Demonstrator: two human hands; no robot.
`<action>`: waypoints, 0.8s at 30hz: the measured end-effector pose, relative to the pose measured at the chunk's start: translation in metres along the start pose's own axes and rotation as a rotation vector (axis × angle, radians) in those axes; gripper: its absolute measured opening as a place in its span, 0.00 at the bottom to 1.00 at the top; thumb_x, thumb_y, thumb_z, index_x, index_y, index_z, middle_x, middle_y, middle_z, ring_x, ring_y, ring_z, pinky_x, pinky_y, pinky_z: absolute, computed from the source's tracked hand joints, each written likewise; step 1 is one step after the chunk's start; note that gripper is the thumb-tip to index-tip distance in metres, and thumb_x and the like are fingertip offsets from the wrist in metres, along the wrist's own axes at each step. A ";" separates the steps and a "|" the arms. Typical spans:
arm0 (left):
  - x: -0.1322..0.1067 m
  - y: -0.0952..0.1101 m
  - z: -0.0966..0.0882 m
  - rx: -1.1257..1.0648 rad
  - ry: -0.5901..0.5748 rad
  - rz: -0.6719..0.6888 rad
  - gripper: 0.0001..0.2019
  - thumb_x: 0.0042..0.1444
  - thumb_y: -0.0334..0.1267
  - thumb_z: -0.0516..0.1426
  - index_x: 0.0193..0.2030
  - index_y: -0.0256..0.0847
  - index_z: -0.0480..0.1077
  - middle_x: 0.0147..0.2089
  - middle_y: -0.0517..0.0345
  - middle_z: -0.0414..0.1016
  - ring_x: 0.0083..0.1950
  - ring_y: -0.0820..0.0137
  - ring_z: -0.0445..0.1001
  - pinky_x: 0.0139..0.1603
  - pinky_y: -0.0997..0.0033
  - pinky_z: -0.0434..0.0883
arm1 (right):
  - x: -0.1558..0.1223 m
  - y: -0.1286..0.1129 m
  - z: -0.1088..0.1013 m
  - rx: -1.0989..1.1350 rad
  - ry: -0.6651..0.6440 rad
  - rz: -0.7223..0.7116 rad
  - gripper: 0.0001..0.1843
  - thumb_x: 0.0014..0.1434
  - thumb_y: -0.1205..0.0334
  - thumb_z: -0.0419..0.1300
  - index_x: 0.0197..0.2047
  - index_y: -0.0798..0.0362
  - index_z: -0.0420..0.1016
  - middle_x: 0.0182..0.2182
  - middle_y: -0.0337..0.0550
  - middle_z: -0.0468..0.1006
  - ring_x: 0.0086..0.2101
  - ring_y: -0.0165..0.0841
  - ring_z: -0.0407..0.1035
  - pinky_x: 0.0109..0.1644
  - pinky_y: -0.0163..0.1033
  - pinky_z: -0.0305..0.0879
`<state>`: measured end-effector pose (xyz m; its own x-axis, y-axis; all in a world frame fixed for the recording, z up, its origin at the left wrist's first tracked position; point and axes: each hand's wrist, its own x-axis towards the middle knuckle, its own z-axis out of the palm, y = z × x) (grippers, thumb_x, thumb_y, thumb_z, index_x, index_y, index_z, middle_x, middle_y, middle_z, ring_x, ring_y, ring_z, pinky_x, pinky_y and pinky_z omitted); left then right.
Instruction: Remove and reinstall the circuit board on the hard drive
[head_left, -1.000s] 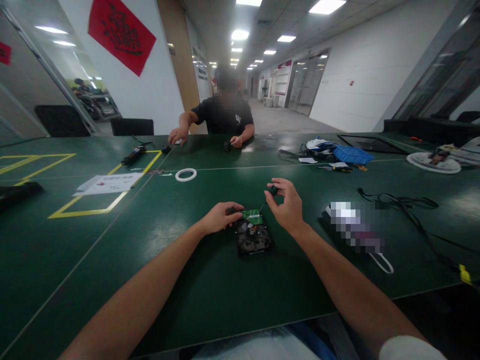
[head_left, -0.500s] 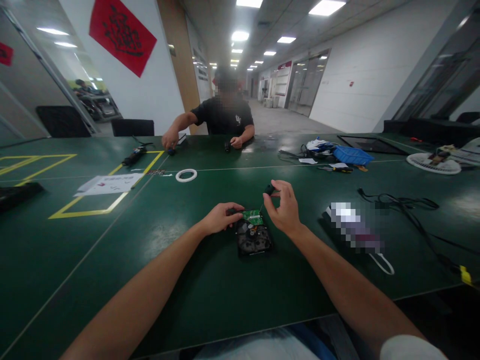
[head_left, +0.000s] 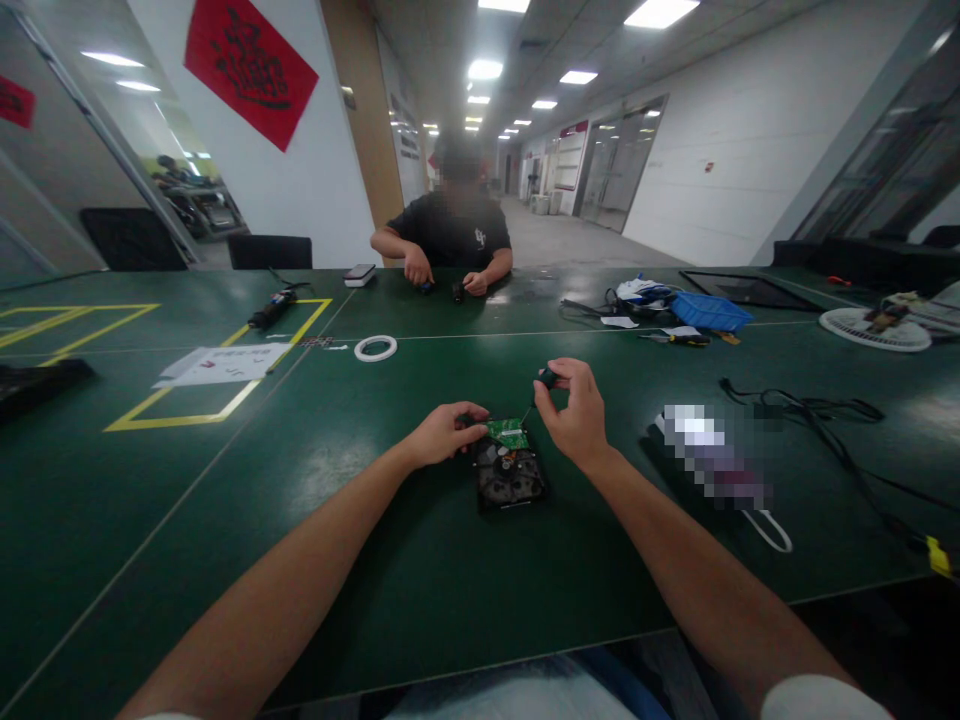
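A black hard drive (head_left: 510,482) lies flat on the green table in front of me, a green circuit board (head_left: 508,433) across its far end. My left hand (head_left: 444,435) grips the drive's far left corner, with thumb beside the board and fingers curled round the edge. In my right hand (head_left: 576,408) is a small screwdriver (head_left: 548,379), its dark handle pinched between thumb and fingers. The thin shaft slants down to the board's right edge; whether the tip sits in a screw is too small to tell.
Right of my arm are a blurred-out oblong item with a white strap (head_left: 772,532) and black cables (head_left: 817,430). A white tape roll (head_left: 376,348) and paper (head_left: 225,364) lie left. Farther back are a blue basket (head_left: 709,312), pliers (head_left: 679,340) and a seated person (head_left: 457,230).
My right hand has tilted the screwdriver handle slightly rightward, while my left hand stays on the drive. Across the table, the other person's outstretched hand has drawn back toward their body.
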<state>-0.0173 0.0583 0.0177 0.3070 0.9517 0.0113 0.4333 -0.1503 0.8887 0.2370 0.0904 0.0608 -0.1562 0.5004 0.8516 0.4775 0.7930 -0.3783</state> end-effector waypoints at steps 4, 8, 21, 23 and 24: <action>0.000 -0.001 0.000 0.005 -0.001 0.001 0.27 0.61 0.53 0.61 0.60 0.37 0.70 0.31 0.59 0.76 0.23 0.75 0.68 0.18 0.78 0.63 | -0.001 0.001 0.000 0.025 -0.017 0.040 0.17 0.65 0.56 0.61 0.55 0.48 0.67 0.49 0.48 0.76 0.41 0.37 0.76 0.45 0.47 0.78; 0.000 -0.003 -0.001 0.015 -0.005 0.013 0.26 0.62 0.53 0.61 0.60 0.38 0.70 0.30 0.60 0.75 0.22 0.75 0.68 0.18 0.78 0.63 | 0.000 -0.001 -0.003 -0.018 -0.051 -0.001 0.16 0.67 0.58 0.58 0.57 0.47 0.68 0.46 0.48 0.74 0.40 0.38 0.74 0.45 0.48 0.78; -0.002 0.001 0.000 -0.028 -0.046 0.111 0.22 0.64 0.48 0.58 0.61 0.43 0.68 0.48 0.53 0.75 0.27 0.76 0.71 0.18 0.80 0.66 | -0.004 -0.001 0.001 -0.052 -0.003 0.118 0.22 0.58 0.47 0.68 0.49 0.48 0.70 0.40 0.45 0.78 0.38 0.38 0.76 0.39 0.44 0.77; -0.002 0.001 -0.001 0.019 -0.080 0.148 0.19 0.67 0.47 0.55 0.60 0.43 0.71 0.48 0.53 0.75 0.26 0.77 0.70 0.19 0.80 0.67 | -0.002 -0.003 -0.002 -0.091 -0.052 0.070 0.16 0.62 0.49 0.65 0.48 0.48 0.73 0.41 0.46 0.77 0.40 0.38 0.75 0.42 0.44 0.76; -0.001 0.001 -0.001 0.044 -0.095 0.168 0.17 0.67 0.46 0.54 0.59 0.43 0.72 0.50 0.52 0.74 0.27 0.78 0.70 0.19 0.80 0.68 | -0.002 -0.005 -0.002 -0.086 -0.078 0.065 0.14 0.64 0.51 0.63 0.49 0.48 0.73 0.42 0.46 0.77 0.40 0.38 0.75 0.41 0.43 0.76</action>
<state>-0.0187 0.0571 0.0190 0.4560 0.8828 0.1125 0.4053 -0.3185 0.8569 0.2373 0.0848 0.0614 -0.1876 0.5776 0.7945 0.5602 0.7273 -0.3965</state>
